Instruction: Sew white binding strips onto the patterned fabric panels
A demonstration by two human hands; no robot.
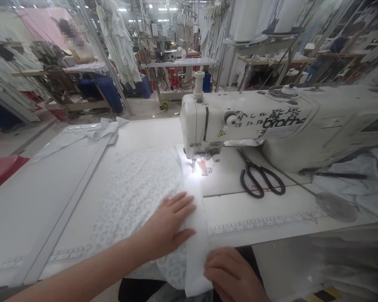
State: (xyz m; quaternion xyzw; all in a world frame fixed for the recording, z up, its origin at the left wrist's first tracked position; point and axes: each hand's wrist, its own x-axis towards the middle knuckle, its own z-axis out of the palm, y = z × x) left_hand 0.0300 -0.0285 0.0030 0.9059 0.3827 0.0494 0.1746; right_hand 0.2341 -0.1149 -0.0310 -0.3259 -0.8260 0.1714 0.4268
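Observation:
My left hand (168, 224) lies flat with fingers stretched out on a white patterned lace fabric (135, 188) spread on the sewing table. A plain white strip (195, 235) runs along the fabric's right edge toward the needle (193, 164) of a white sewing machine (255, 121), lit by its lamp. My right hand (231, 274) sits at the table's front edge, fingers curled against the lower end of the white strip; what lies under the fingers is hidden.
Black scissors (261, 178) lie on the machine bed right of the needle. A printed ruler (264, 222) runs along the table front. Loose white cloth (94, 131) lies at the far left corner. Grey fabric (362, 184) piles at the right. Racks and other workstations stand behind.

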